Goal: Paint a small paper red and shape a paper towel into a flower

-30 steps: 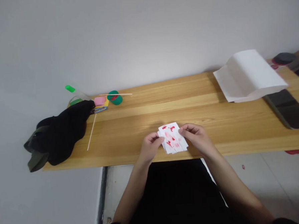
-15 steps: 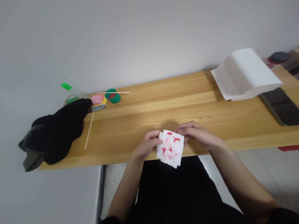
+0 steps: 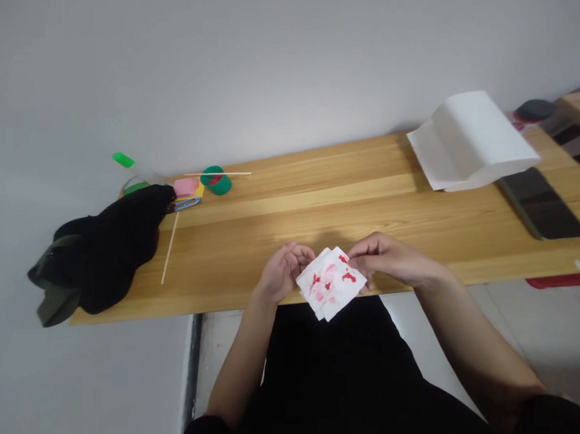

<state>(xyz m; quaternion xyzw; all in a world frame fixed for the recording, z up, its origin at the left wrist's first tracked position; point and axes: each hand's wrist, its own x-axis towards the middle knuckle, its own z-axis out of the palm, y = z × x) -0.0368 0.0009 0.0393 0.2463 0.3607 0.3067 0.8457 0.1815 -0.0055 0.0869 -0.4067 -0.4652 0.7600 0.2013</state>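
Observation:
A folded white tissue with red stains is held over the front edge of the wooden table. My left hand pinches its left side with curled fingers. My right hand grips its right corner between thumb and fingers. The tissue is tilted, with one corner hanging below the table edge toward my lap.
A black cloth lies at the table's left end. Behind it are a green cup, a pink pad, a blue clip and thin sticks. White folded paper and a dark phone lie at the right.
Both hands have drawn the tissue from flat on the table to the front edge and turned it. The view has shifted slightly.

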